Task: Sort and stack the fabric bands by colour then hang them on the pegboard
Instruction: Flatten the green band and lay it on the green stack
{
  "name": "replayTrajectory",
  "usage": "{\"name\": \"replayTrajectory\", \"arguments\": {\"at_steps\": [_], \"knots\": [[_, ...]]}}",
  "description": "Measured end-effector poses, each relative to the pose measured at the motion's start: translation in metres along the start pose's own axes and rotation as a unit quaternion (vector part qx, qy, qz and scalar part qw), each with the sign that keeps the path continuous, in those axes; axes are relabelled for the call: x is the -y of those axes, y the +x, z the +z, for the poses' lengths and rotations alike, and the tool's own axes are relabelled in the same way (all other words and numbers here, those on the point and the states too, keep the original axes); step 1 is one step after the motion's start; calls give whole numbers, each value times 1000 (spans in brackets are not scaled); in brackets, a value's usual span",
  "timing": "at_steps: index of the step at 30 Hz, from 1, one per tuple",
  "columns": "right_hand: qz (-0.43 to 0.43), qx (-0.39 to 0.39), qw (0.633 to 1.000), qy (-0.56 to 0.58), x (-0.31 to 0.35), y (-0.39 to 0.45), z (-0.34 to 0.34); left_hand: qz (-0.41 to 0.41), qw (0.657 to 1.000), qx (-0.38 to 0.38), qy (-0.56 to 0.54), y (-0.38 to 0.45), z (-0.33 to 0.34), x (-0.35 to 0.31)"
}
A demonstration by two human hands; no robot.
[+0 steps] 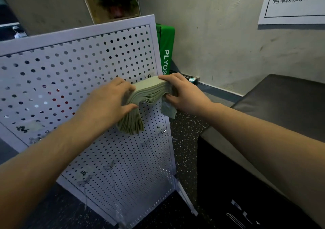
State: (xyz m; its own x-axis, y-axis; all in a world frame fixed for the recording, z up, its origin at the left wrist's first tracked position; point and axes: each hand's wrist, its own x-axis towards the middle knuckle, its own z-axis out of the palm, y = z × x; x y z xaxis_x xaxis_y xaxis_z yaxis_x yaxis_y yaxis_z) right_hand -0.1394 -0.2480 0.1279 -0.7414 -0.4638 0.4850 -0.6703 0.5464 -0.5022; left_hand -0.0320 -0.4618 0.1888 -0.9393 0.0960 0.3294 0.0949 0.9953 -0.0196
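A scuffed grey wall (228,44) is met by dark speckled flooring (186,140). A framed plant picture (112,0) and a printed notice (293,1) are hung; a black padded box (263,158) is seen right.

1. Pegboard (73,74) upright and tilted, filling the left and centre; bare perforated face open above and left of the hands.
2. Stack of green bands (140,103) draped against the upper right of the board, left hand (107,103) and right hand (184,95) each with a grip on it, closing that spot.
3. Wire hooks (151,149) jutting out from the lower board, snag points below the bands.
4. Black padded box (263,140) blocking the right side.
5. Narrow strip of speckled floor (186,133) free between board edge and box.
6. Green bag (166,45) wedged behind the board's top right corner, against the wall.
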Motion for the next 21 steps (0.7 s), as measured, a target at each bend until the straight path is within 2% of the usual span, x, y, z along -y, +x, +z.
{"name": "replayTrajectory", "arguments": {"at_steps": [9,21], "knots": [[7,18,1000,7,4,-1,-7,28,1000,3,6,0,-9,-4],[11,33,999,8,6,0,-8,17,999,32,26,3,-14,-8]]}}
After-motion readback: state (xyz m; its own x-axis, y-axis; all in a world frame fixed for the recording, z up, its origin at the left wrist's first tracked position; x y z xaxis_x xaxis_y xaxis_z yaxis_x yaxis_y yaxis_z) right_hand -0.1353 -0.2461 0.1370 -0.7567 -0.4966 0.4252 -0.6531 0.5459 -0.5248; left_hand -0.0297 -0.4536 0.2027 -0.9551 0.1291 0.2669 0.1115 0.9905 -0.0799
